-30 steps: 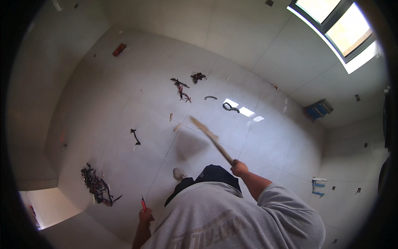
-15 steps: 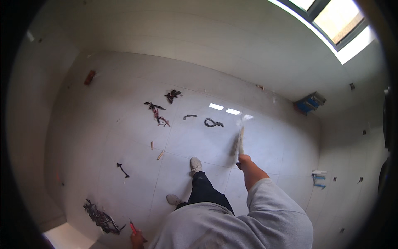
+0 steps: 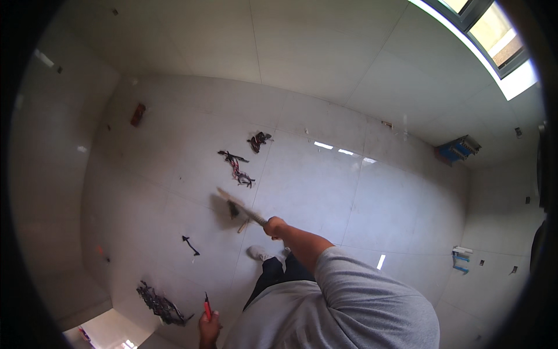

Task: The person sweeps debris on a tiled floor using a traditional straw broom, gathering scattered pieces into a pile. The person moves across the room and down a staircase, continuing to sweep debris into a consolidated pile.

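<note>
Sweep step, apparently: your right hand [image 3: 275, 227] grips pale stick [image 3: 253, 216], left hand [image 3: 210, 328] red tool [image 3: 207, 308]. Next probably needs reach toward floor [image 3: 308, 200]'s far edge.

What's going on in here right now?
A person stands in a bare-walled room. The right hand grips a long, pale stick-like thing stretched out in front; it is blurred, so whether it touches the pale floor is unclear. The left hand holds a slim red-handled tool, pointing forward. A tangled dark heap lies to the left, with red and black scraps farther ahead.
</note>
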The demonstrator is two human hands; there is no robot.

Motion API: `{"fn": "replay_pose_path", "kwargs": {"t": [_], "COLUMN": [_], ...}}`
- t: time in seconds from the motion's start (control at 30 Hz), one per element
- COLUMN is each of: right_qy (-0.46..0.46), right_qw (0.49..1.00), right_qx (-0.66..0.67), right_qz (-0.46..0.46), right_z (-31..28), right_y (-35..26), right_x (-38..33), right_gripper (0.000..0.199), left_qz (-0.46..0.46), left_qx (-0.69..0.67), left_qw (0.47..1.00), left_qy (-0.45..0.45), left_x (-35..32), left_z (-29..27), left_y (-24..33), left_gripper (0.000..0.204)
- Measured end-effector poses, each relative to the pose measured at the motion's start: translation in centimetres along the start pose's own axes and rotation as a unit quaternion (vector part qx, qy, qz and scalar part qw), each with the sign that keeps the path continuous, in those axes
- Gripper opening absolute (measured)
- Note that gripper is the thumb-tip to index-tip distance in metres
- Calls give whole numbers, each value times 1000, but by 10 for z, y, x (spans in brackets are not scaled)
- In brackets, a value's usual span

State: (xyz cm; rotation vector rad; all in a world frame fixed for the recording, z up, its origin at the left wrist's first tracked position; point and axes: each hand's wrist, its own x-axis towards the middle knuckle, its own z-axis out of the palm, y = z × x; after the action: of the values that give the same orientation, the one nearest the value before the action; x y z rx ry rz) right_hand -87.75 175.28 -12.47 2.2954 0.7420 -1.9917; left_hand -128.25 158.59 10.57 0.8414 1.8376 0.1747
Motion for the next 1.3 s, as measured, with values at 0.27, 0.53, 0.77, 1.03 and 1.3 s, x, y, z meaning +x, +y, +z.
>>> {"fn": "replay_pose_path", "kwargs": {"t": [0.27, 0.53, 0.77, 1.03, 1.3], "right_qy": [143, 419, 416, 340, 356], "right_qw": [967, 905, 806, 882, 899], "right_qx": [-179, 38, 363, 226, 170], "right_qz": [-112, 57, 215, 236, 191], "right_z": [-67, -215, -416, -662, -784], "right_y": [58, 229, 366, 502, 442], "right_x": [-118, -87, -25, 53, 114], "right_gripper": [51, 32, 24, 22, 22], "left_qz": [-107, -48, 145, 263, 72], "left_qx": [-30, 86, 322, 479, 383], "left_qw": [993, 995, 935, 820, 907], "left_qy": [-32, -20, -13, -172, -161], "left_x": [108, 173, 197, 131, 38], "left_z": [-21, 2, 88, 312, 463], "left_y": [-91, 1, 120, 232, 465], "left_gripper": [16, 20, 28, 38, 38]}}
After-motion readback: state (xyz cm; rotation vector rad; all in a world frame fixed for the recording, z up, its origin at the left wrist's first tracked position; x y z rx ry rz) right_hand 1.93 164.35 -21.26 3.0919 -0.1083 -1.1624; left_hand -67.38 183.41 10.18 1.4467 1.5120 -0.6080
